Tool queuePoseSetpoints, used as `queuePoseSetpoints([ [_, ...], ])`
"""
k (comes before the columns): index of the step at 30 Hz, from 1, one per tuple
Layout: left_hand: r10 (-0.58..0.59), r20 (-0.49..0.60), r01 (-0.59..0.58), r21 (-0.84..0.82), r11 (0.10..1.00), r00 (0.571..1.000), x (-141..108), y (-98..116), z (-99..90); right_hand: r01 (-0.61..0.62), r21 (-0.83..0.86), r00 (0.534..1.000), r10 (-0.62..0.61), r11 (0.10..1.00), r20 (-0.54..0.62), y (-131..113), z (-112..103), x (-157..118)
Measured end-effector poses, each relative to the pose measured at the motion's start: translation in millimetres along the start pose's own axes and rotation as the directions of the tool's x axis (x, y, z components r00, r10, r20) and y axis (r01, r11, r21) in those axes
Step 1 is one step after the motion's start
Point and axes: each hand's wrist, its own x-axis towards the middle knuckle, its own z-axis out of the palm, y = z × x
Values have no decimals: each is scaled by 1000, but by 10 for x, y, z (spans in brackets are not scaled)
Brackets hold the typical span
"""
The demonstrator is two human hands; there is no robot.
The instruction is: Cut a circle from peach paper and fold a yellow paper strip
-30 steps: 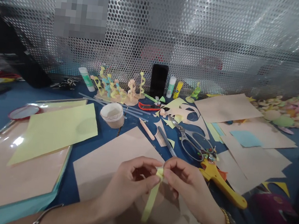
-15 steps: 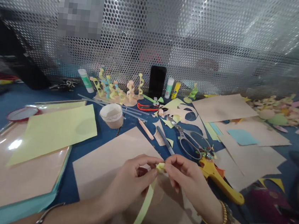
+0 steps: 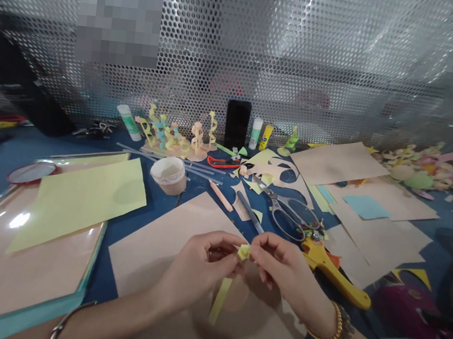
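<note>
My left hand (image 3: 200, 264) and right hand (image 3: 281, 267) both pinch a curled yellow-green paper strip (image 3: 243, 252) in their fingertips, its tail hanging over a peach card (image 3: 163, 233) on the blue counter (image 3: 101, 286), near the far-right scissors (image 3: 290, 216).

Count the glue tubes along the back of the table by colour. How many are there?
Green-and-white tubes: 2
Yellow tube: 1
Total: 3
</note>
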Motion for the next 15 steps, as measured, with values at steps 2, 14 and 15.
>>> queuePoseSetpoints([
  [2,14,-3,-14,10,1000,1000,-12,1,-8,-1,1,1000,1,1000,6,5,5,0],
  [14,-36,-19,37,2,999,999,-22,-1,-11,43,-94,999,-45,995,-14,2,22,-21],
  [15,-37,-30,37,0,999,999,-17,2,-12,63,-104,997,-68,993,-48,6,8,-30],
])
